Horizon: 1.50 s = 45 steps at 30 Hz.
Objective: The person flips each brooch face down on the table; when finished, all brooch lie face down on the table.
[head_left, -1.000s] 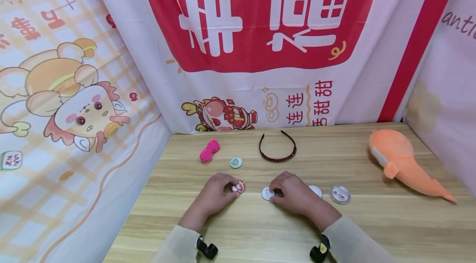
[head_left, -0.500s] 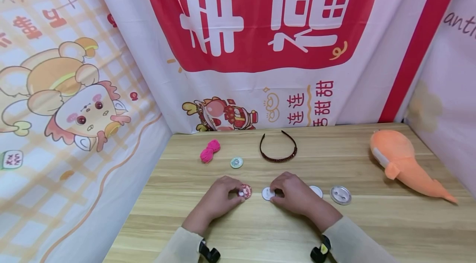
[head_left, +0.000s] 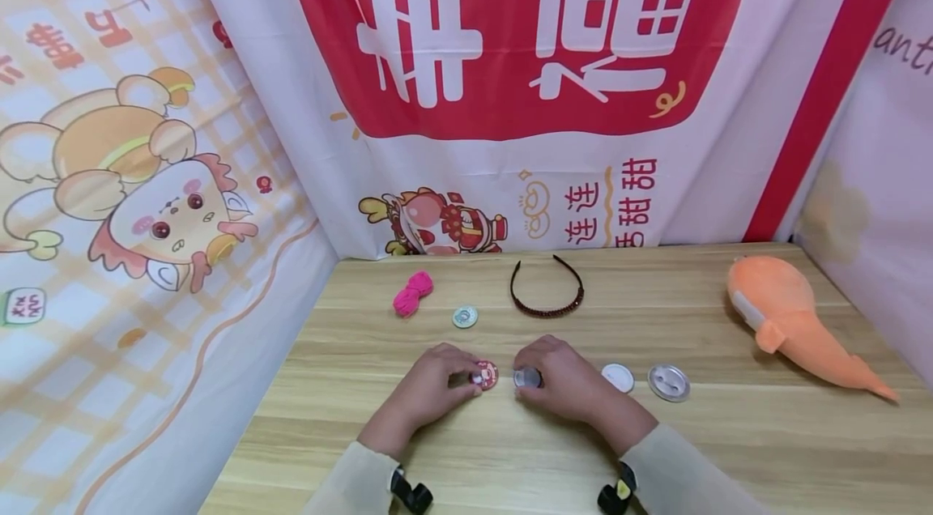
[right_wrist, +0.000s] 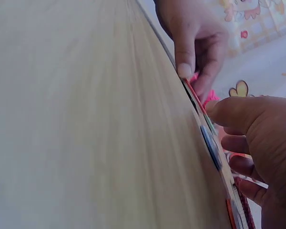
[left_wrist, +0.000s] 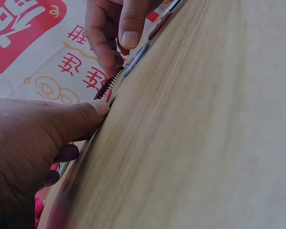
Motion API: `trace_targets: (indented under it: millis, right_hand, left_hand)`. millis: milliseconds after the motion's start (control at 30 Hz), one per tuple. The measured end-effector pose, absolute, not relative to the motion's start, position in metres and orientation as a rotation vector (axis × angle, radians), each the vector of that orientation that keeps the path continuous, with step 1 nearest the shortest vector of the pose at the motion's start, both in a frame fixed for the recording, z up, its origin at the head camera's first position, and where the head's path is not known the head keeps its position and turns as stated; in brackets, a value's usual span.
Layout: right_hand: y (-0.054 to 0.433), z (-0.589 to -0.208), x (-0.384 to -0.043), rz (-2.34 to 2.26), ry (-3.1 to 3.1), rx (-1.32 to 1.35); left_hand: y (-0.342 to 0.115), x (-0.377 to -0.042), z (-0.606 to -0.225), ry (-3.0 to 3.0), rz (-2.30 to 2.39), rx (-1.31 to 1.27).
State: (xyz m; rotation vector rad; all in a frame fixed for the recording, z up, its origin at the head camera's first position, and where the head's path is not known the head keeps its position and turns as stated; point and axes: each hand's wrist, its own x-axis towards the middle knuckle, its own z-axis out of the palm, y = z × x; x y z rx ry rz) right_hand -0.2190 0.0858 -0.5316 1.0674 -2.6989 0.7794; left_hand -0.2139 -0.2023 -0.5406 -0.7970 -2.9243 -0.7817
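In the head view my left hand (head_left: 440, 379) holds a round badge with a red printed face (head_left: 487, 375) by its left edge, between thumb and fingers. The right wrist view shows this badge's thin red rim (right_wrist: 196, 94) at the left thumb tip. My right hand (head_left: 557, 381) is over a second round badge (head_left: 523, 377), grey-white from above, its thumb and fingers spread around it. From the side, that badge's blue edge (right_wrist: 210, 148) lies flat on the table, apart from the right thumb. The two badges lie a short gap apart.
Right of my right hand are a white round badge (head_left: 618, 378) and a silver pin-back badge (head_left: 668, 383). Farther back lie a pale green badge (head_left: 465, 317), a pink yarn bundle (head_left: 413, 294) and a dark headband (head_left: 547, 311). An orange plush toy (head_left: 790, 312) lies far right.
My left hand has slid the red badge rightward, toward the other badge. My right hand has loosened its fingers from its badge and shifted slightly left, uncovering the white badge behind it.
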Motion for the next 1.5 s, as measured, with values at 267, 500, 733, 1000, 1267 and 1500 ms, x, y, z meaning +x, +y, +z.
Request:
trace_targets:
  millis: [267, 500, 733, 1000, 1267, 1500]
  right_hand:
    - [0.058, -0.534, -0.221, 0.725, -2.727, 1.115]
    - [0.044, -0.535, -0.222, 0.713, -2.726, 1.116]
    - [0.039, -0.536, -0.224, 0.669, -2.716, 1.101]
    - [0.040, -0.534, -0.220, 0.613, -2.669, 1.051]
    - [0.040, -0.532, -0.220, 0.637, -2.692, 0.975]
    - [0.038, -0.528, -0.219, 0.831, -2.738, 0.915]
  left_hand:
    - [-0.202, -0.214, -0.539, -2.911, -0.747, -0.808]
    - [-0.202, -0.215, -0.539, -2.900, -0.771, -0.820]
    - [-0.202, -0.215, -0.539, -2.881, -0.761, -0.825]
    - [-0.203, -0.213, -0.538, -2.863, -0.781, -0.781]
    - [-0.200, -0.211, -0.538, -2.816, -0.885, -0.632]
    - [-0.193, -0.213, -0.541, -2.823, -0.935, -0.613]
